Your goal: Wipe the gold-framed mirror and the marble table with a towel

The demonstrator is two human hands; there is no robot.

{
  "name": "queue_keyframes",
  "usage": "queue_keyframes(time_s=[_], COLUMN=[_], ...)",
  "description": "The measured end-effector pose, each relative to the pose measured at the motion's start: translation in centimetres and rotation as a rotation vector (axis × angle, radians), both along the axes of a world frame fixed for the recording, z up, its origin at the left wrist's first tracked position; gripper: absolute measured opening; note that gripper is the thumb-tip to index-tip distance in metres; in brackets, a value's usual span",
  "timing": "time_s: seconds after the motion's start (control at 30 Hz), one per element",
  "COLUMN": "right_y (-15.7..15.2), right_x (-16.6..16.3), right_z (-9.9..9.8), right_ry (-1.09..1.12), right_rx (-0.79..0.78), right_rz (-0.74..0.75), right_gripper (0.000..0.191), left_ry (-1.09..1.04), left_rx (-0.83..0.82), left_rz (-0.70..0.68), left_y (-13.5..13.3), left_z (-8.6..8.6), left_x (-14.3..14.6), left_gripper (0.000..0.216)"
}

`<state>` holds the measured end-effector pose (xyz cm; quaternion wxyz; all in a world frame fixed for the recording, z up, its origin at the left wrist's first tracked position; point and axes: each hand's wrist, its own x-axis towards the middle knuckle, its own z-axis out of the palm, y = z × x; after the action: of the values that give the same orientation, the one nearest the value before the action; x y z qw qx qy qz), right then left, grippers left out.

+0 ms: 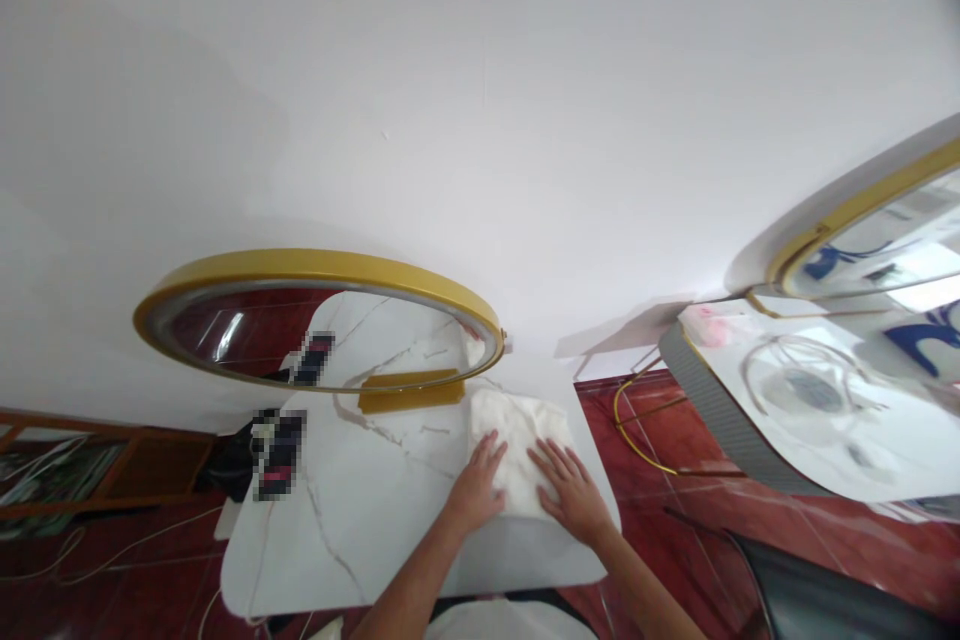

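A white cloth (519,470), apparently folded, is pressed down on a marble-patterned surface (375,510), in front of the right end of a gold-framed mirror (319,320). The left hand (477,488) is set at the cloth's edge nearer the mirror's middle, the right hand (574,492) at the edge farther out. The grip of both is unclosed, palms down and fingers spread, with nothing pinched or held; the cloth is only touched from above. It could be skewed or creased, it is judged, if the two hands are pushed unevenly, its top being rumpled on the side toward the mirror. Any layers could be slid apart if pressure is dragged across rather than applied straight down. Were the cloth to be shoved outward, away from the mirror's middle, the surface's nearby side edge could be overhung. A dark object (280,458), blurred beyond naming, is seen in front of the mirror's left end, well apart from both hands, and seems unlikely to be knocked.
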<state>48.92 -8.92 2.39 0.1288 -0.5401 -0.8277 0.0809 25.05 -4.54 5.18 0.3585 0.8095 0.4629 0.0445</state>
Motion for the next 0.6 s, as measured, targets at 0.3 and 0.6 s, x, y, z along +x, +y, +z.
queue_keyframes(time_s=[0.3,0.6], right_y=[8.6,11.0], right_x=[-1.0,1.9], right_z=[1.2,0.9], right_ry=[-0.016,-0.017], right_rx=[-0.101,-0.116], right_rz=[-0.050,-0.120], right_gripper=[0.062,0.064], left_ry=[-0.007,-0.005], left_rx=[0.022,0.016], left_rz=[0.127,0.185], left_y=[6.5,8.5], left_z=[0.0,-1.4], left_x=[0.9,4.4], left_gripper=[0.077,0.077])
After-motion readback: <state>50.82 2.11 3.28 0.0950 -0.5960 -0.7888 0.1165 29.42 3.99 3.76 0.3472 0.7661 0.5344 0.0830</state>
